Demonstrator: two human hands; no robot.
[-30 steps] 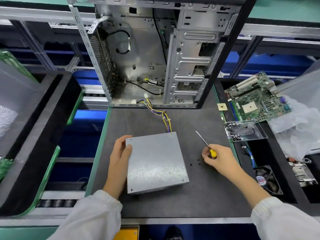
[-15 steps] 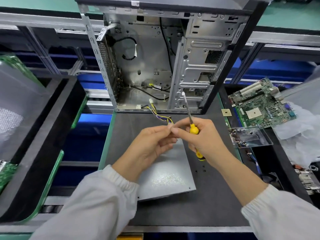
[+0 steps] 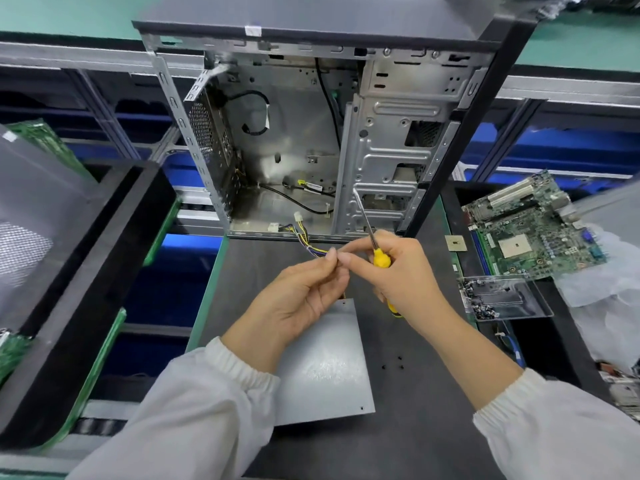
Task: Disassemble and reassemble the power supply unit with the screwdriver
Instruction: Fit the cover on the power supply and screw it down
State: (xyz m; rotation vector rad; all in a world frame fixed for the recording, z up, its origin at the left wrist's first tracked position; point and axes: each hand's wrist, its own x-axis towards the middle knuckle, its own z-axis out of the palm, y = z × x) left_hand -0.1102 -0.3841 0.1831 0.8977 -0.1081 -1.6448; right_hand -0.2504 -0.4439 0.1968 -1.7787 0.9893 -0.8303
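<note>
A person's left hand [image 3: 298, 296] and right hand [image 3: 398, 271] pinch something small together, the right also gripping the screwdriver [image 3: 380, 258]. The power supply unit [image 3: 325, 362] lies near on the tabletop [image 3: 433, 427]; likely heavy and rigid, best gripped by its sides, not its limp wires [image 3: 308, 242]

Obscured, cropped and illegible items, head view

Power supply unit [image 3: 325, 368]: near-left portion lay hidden beneath the left hand [image 3: 294, 299] and its sleeve. Wire bundle [image 3: 306, 242]: its run from the fingertips down to the unit was covered by both hands. Screwdriver [image 3: 379, 256]: mid-handle was concealed inside the right hand [image 3: 403, 275]; tip type was too small to tell. Three loose screws [image 3: 393, 364]: appeared only as dark specks. Computer case [image 3: 311, 133]: top was cut by the upper edge. Motherboard [image 3: 533, 226]: markings were illegible. Black tray [image 3: 86, 271]: was cropped at the left edge. Right-edge parts were blurred and unidentifiable.
</note>
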